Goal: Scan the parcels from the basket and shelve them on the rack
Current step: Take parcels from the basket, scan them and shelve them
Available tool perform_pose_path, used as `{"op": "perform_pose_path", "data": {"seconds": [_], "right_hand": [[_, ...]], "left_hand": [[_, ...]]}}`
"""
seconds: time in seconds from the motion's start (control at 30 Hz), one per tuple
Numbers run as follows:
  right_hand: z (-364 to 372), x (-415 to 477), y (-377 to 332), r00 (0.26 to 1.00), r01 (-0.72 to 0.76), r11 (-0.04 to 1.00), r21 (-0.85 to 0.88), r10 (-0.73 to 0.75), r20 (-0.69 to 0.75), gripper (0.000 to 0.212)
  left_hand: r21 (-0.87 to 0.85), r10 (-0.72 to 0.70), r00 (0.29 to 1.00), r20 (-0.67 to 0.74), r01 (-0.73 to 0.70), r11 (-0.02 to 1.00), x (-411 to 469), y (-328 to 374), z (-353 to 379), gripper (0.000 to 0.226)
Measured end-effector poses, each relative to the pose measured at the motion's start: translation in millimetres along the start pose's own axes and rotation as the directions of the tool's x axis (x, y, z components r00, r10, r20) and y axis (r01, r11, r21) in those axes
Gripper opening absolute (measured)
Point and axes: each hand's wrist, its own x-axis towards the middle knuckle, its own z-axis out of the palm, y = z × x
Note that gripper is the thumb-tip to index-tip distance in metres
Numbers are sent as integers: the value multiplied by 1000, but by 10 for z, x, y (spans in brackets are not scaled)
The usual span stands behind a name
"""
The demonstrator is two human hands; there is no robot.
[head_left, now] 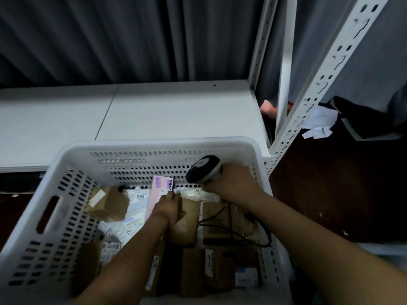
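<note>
A white perforated basket (154, 148) sits in front of me, filled with several parcels: brown cardboard boxes, white plastic mailers and a pink box (157, 192). My left hand (169, 209) reaches into the basket and grips a brown cardboard box (187, 223) beside the pink box. My right hand (231, 183) holds a black and white barcode scanner (203, 168) over the basket's far right corner, its head pointing down at the parcels. The scanner's black cable (248, 230) loops over the boxes. The white rack shelf (154, 113) lies just behind the basket.
White slotted rack uprights (326, 84) stand at the right. A dark curtain hangs behind the shelf. Crumpled white paper (319, 124) and dark cloth lie on the dark floor at the right. A small brown box (110, 203) leans in the basket's left part.
</note>
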Motion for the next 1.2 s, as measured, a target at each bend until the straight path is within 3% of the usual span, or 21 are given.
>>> {"op": "perform_pose_path", "data": {"seconds": [0.2,0.3,0.43,0.6,0.7,0.9,1.07,1.2], "right_hand": [[-34,-68,-159,1000,4,999,43,-4,6,25],[-17,-129,-206,1000,7,999,34,-7,2,31],[26,-217,-207,1000,18,1000,1,-18,-3,27],[83,-280,-77,1000,19,1000,10,-19,-19,24],[41,-305,-16,1000,-2,1000,12,2,-22,35],[-27,-288,12,999,17,997,72,-14,-44,31],[-76,-253,-61,999,13,993,121,-8,-36,27],[-104,-270,-208,999,12,971,241,-2,-40,15]], "left_hand": [[-144,54,954,-293,-101,984,-269,-127,-56,62],[-310,28,967,-255,-109,944,-426,-225,47,67],[-582,27,979,-202,-142,801,-469,-205,56,50],[-531,56,974,-222,-169,830,-481,-156,183,54],[-448,80,978,-192,-160,880,-477,-165,137,48],[-411,124,982,-139,-171,896,-424,-271,46,77],[-491,11,958,-288,-157,857,-706,-270,-188,99],[-608,-163,869,-466,-181,773,-1093,-267,-549,93]]}}
